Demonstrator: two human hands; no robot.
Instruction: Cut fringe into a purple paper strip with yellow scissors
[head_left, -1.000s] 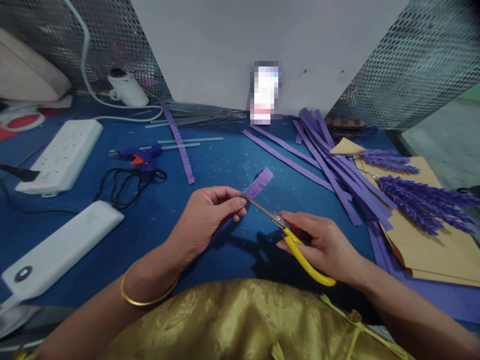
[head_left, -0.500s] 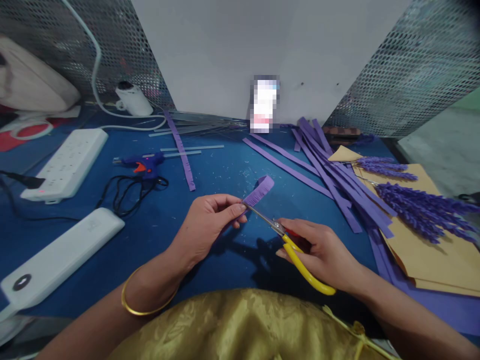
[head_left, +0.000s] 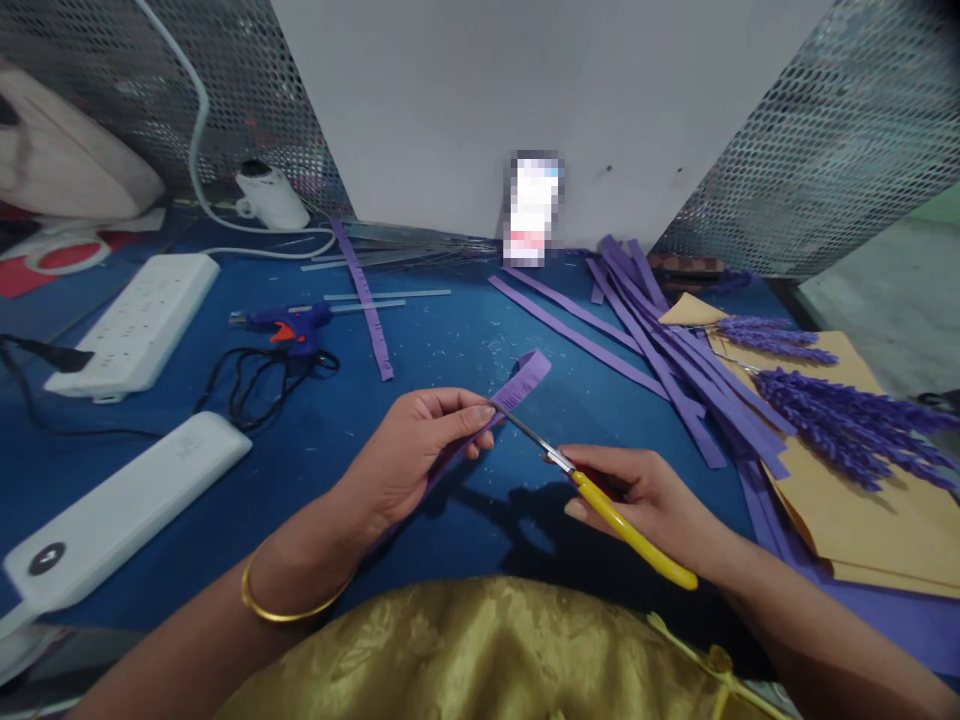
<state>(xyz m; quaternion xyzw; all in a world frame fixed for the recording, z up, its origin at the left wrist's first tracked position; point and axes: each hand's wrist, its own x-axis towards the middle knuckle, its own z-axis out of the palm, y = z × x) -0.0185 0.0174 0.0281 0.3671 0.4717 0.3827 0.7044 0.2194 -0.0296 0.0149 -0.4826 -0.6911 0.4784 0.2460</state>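
Note:
Between the thumb and fingers of my left hand (head_left: 431,440) is pinched a purple paper strip (head_left: 529,378), its edge cut into a fringe and its far end curled up. My right hand (head_left: 645,500) is closed on yellow-handled scissors (head_left: 630,535). Their blades lie across the strip right beside my left thumb. Fingers partly hide the red inner part of the handles. A second fringed strip (head_left: 364,300) lies flat beyond my left hand. Uncut purple strips (head_left: 652,340) lie in a loose pile at the right.
A blue glue gun (head_left: 289,325) with a coiled black cord lies at the left, near a white power strip (head_left: 135,325) and a long white device (head_left: 127,510). At the right, purple lavender-like flowers (head_left: 847,420) rest on brown paper (head_left: 892,540). A blurred phone (head_left: 532,210) leans against the back panel.
The scissors' handles have turned slightly and shifted right in my right hand, and the blades look closer together. My left hand keeps its pinch on the strip. The view has shifted slightly.

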